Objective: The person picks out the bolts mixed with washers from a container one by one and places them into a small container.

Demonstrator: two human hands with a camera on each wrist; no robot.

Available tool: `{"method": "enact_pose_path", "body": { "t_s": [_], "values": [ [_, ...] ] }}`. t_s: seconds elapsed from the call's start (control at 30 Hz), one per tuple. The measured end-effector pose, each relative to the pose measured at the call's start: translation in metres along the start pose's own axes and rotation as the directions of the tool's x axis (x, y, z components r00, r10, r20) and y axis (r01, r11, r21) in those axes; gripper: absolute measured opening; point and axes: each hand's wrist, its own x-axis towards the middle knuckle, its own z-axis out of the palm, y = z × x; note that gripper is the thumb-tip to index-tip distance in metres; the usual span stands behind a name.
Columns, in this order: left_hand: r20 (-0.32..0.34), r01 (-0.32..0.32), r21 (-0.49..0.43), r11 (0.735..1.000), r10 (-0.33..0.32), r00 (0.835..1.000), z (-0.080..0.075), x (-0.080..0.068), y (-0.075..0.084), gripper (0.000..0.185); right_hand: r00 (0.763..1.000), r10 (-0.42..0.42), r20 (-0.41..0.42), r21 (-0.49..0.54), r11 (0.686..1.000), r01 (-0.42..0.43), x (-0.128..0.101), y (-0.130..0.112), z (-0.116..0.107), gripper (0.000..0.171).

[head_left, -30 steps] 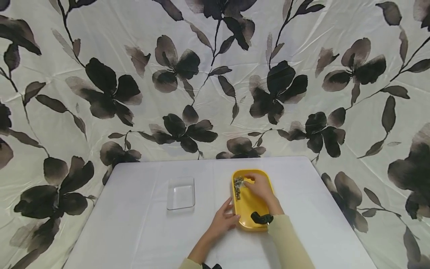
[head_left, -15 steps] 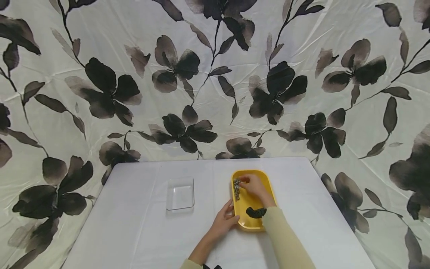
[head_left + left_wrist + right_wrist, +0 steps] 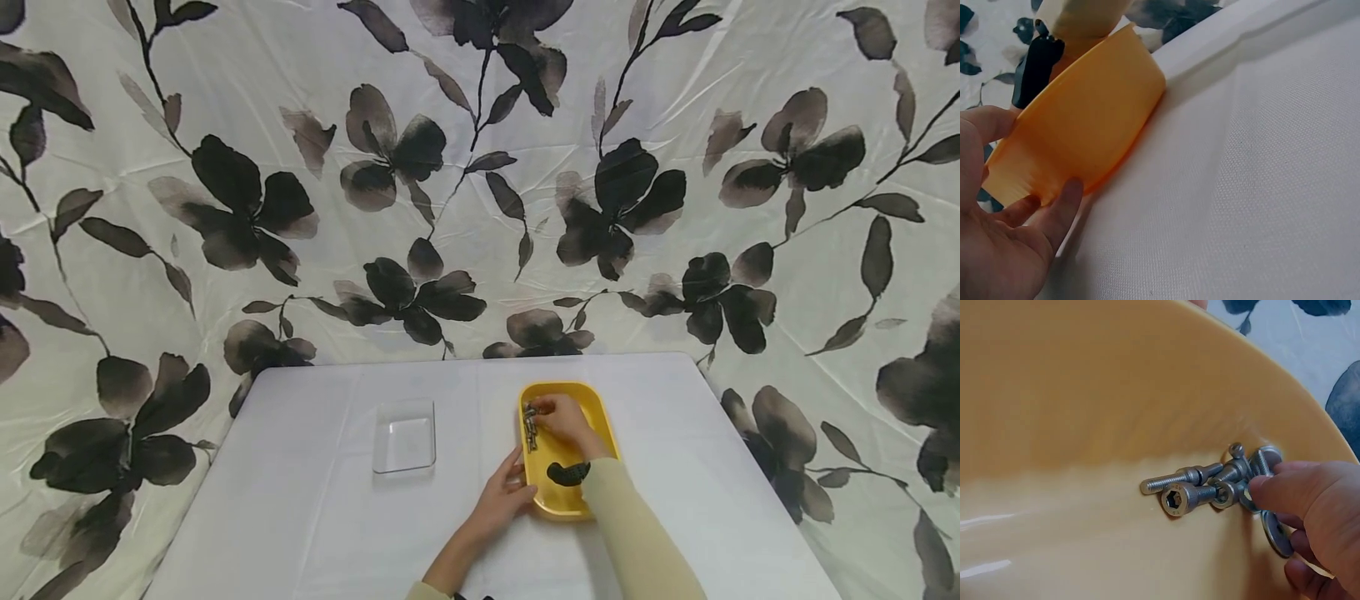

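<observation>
The yellow tray (image 3: 555, 500) stands on the table's right half, with a heap of metal bolts (image 3: 532, 433) and washers along its left inner wall. My left hand (image 3: 501, 498) holds the tray's near left side; in the left wrist view the thumb lies at the rim and the other fingertips at the bottom edge. Inside the tray my right hand (image 3: 564, 418) reaches into the heap. Its thumb and fingers pinch around a flat washer (image 3: 1277, 534) in the right wrist view. Socket-head bolts (image 3: 1179, 499) lie just beside the thumb, and part of the heap is hidden behind it.
A small clear square box (image 3: 405, 437) stands on the white-covered table (image 3: 315, 500), left of the tray. Behind the table hangs a white cloth (image 3: 525, 250) with dark flowers. A black strap (image 3: 567, 474) on my right wrist overhangs the tray.
My right hand has moved slightly left over the bolts, its fingers closer together and deeper in the heap. The left hand and the tray stay in place.
</observation>
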Motion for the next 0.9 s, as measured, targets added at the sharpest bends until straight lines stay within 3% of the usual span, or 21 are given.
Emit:
{"method": "enact_pose_path", "body": {
  "t_s": [0.47,0.9],
  "values": [
    [0.013,-0.004,-0.028,1.0,0.004,1.0,-0.0028,0.0013,-0.0049,0.074,1.0,0.011,-0.001,-0.101,0.995,-0.011,0.0023,0.0022,0.0003,0.01],
    [-0.002,-0.016,-0.043,0.999,0.016,1.0,0.0006,0.0019,-0.0023,0.074,1.0,0.025,0.01,-0.036,0.999,-0.024,0.0019,0.0076,-0.0044,0.009]
  ]
}}
